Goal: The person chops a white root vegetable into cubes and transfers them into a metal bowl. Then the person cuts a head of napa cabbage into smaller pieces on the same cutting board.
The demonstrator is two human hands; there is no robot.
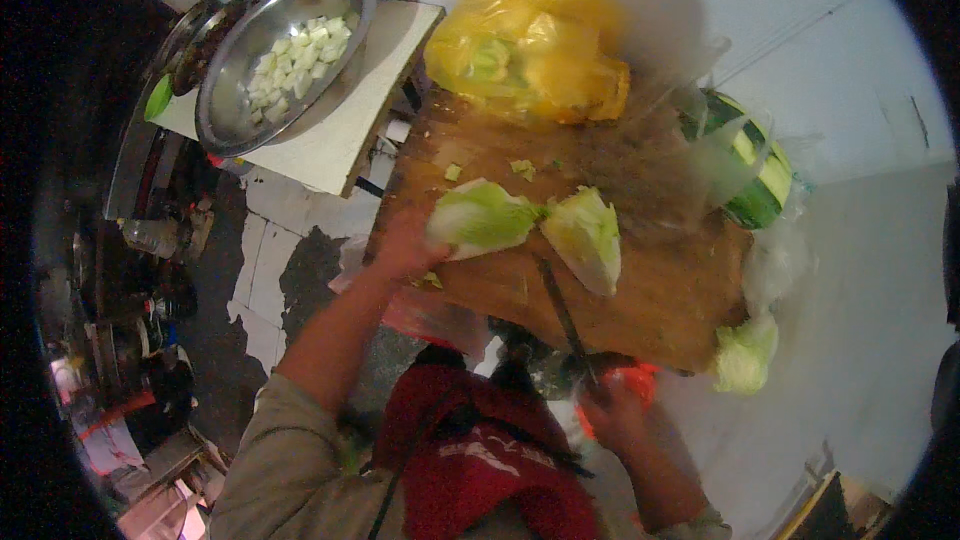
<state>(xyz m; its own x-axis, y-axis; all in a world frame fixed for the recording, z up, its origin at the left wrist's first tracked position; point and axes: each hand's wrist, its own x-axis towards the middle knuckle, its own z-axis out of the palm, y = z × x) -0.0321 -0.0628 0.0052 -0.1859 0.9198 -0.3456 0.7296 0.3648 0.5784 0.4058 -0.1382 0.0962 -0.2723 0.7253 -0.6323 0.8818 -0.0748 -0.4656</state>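
My left hand (409,240) rests at the left edge of a wooden cutting board (487,292), its fingers against the left piece of a cabbage-like leafy vegetable (484,219). To the right of that piece lies a second one (585,240), cut face partly visible. My right hand (619,409), beyond the board's near edge, grips the handle of a knife (562,304); the dark blade reaches over the board towards the gap between the two pieces. Small leaf scraps (523,169) lie behind them. The left hand is blurred, and its fingertips are partly hidden.
A steel bowl of pale cubes (296,64) stands on a side table (330,165) at the left. A yellow plastic bag with vegetables (525,52) sits at the board's back. At the right are a striped green melon or gourd (750,157), clear plastic and another leafy piece (748,356).
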